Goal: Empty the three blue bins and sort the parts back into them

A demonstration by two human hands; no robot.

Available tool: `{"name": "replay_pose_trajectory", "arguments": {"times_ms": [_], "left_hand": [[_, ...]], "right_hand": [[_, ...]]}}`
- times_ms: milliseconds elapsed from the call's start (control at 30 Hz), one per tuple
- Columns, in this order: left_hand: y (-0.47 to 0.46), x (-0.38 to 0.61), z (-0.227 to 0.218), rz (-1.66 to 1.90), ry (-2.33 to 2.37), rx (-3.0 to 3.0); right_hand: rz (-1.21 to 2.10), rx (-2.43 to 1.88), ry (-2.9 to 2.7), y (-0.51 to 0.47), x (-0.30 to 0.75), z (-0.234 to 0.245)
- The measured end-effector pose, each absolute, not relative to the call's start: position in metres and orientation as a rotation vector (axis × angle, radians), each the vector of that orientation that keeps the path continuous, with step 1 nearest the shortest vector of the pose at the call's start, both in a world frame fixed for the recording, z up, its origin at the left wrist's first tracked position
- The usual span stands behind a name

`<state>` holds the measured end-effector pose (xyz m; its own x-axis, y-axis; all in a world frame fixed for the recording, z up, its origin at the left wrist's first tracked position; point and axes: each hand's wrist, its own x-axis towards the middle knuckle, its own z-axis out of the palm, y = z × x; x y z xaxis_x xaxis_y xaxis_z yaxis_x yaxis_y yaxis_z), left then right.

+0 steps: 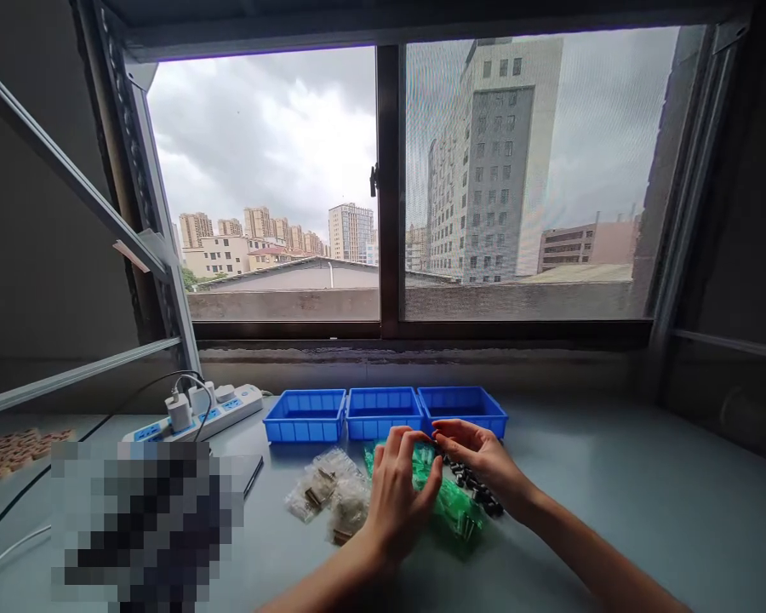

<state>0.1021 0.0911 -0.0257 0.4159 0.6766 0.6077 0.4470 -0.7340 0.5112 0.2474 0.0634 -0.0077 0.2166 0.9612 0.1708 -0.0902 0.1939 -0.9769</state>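
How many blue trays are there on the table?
3, side by side: the left tray, the middle tray, partly behind the left hand, and the right tray, partly behind the right hand.

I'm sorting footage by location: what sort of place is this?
Probably a workshop bench by a sliding window: three blue plastic bins stand in a row behind clear plastic bags of small parts, with a white power strip left of the bins.
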Motion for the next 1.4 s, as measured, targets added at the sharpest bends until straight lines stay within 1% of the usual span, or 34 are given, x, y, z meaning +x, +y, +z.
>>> {"name": "replay_pose_trajectory", "arguments": {"times_ms": [433, 667, 1000, 1400], "left_hand": [[0.095, 0.104, -0.034, 1.257, 1.008, 2.489], [0.093, 0.104, -0.034, 1.243, 0.976, 2.477], [0.089, 0.104, -0.029, 1.285, 1.023, 2.411], [0.091, 0.104, -0.029, 1.33, 1.029, 2.426]], "right_hand": [[1.094, -1.109, -1.0, 0.061, 0.248, -0.014], [1.027, -1.18, -1.052, 0.061, 0.248, -0.017], [1.036, -1.182, -1.11, 0.061, 0.249, -0.018], [0.926, -1.24, -1.183, 0.058, 0.245, -0.014]]}}
